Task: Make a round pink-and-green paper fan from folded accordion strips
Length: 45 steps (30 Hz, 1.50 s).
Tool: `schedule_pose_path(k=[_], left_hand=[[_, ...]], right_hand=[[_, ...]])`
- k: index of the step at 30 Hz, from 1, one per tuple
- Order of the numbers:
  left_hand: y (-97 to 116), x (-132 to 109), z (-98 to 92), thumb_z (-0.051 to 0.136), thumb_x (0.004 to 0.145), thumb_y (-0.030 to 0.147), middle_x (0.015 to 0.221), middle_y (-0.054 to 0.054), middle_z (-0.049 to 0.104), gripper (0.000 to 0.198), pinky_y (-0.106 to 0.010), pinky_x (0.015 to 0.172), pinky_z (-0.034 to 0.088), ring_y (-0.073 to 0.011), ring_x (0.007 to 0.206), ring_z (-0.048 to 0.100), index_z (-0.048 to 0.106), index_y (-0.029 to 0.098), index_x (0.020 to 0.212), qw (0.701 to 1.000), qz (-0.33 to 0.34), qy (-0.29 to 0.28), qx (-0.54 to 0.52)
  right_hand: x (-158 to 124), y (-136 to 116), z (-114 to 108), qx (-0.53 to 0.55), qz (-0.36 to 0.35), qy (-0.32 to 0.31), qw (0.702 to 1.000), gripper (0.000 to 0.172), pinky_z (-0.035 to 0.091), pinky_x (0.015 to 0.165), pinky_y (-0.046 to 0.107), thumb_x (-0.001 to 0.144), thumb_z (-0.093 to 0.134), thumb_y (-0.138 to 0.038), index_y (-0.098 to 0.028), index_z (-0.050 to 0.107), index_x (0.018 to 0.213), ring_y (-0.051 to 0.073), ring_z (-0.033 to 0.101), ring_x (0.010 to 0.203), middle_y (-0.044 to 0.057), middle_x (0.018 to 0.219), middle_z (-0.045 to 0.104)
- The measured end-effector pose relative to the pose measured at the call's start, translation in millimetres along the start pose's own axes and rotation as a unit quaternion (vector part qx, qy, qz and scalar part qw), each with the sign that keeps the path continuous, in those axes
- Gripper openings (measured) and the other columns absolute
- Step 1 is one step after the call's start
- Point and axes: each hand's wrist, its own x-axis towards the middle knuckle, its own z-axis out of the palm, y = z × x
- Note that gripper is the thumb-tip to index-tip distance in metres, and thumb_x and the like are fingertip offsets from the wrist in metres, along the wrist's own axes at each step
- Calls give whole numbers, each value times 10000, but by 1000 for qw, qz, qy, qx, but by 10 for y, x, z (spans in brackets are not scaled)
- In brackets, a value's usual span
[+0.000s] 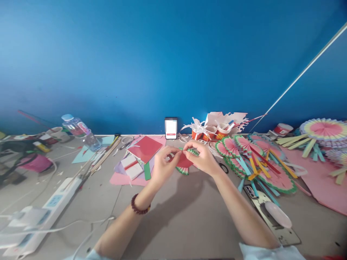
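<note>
Both hands meet above the middle of the table, fingertips pinched close together. My left hand (166, 164), with a beaded bracelet on its wrist, grips the upper left edge of a small red paper (185, 160). On the other side, my right hand (199, 157) pinches the same red paper between thumb and forefinger. Just behind and below the hands lies a pleated pink and green paper fan (183, 170), partly hidden by them. Left of my left hand, a red sheet (145, 148) lies on pink and purple papers.
A lit phone (171, 128) stands against the blue wall. Paper cups (222, 131) and pleated fans with ribbons (271, 159) are to the right, near another phone (282, 231). At left are a bottle (81, 130), sticks (105, 155) and a power strip (51, 206).
</note>
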Motion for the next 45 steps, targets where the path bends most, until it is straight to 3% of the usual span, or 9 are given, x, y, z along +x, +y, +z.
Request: schedule_pose_path(k=[20,36,45], left_hand=[[21,-9,5,568,810,244,718,-19,648,143,-231,562,414,-115,603,528,671,198,721,1000,7,-12,22],[19,-64,44,535,816,230,718,-21,630,121,-250,587,420,-130,646,539,623,199,739,998,42,47,16],[-49,-16,-22,594,789,309,743,-28,637,141,-235,605,435,-130,672,558,643,185,745,995,-20,99,-27]], right_hand=[[-1,-5,-5,6,18,-5,1000,68,449,732,285,784,523,-215,-197,583,756,168,578,777,18,791,623],[-8,-14,-8,19,30,-5,999,60,444,717,281,769,518,-227,-196,569,756,164,566,760,16,774,609],[-7,24,-23,12,54,-21,998,74,436,715,270,781,520,-241,-190,571,767,158,569,753,5,769,607]])
